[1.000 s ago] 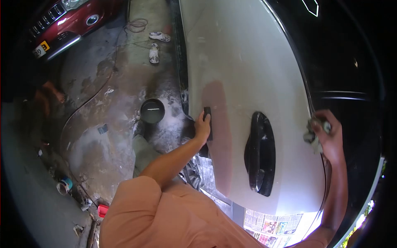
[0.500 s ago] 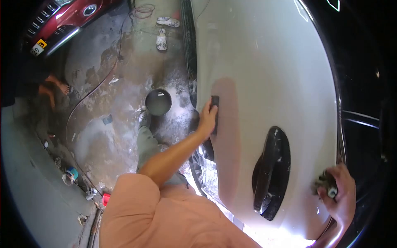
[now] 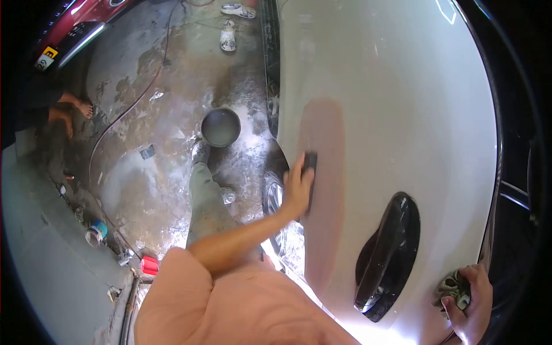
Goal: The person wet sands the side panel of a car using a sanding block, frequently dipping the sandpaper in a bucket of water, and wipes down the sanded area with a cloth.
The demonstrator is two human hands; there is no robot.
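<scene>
My left hand grips a dark, narrow block, held flat on the pale car door. The block lies over the left edge of a long pinkish patch on the panel. At the lower right, my right hand is closed around a crumpled greenish cloth, which touches the door near its right side. Between my two hands is the black door handle in its dark recess.
A round bucket stands on the wet floor beside my foot. White shoes, a hose, a paint can and a red object lie about. Another person's bare feet show at left, below a red car.
The view has shifted over the door. My left hand and the block have moved down along the pinkish patch. My right hand and the cloth have moved from the door's far edge to below the handle's level.
</scene>
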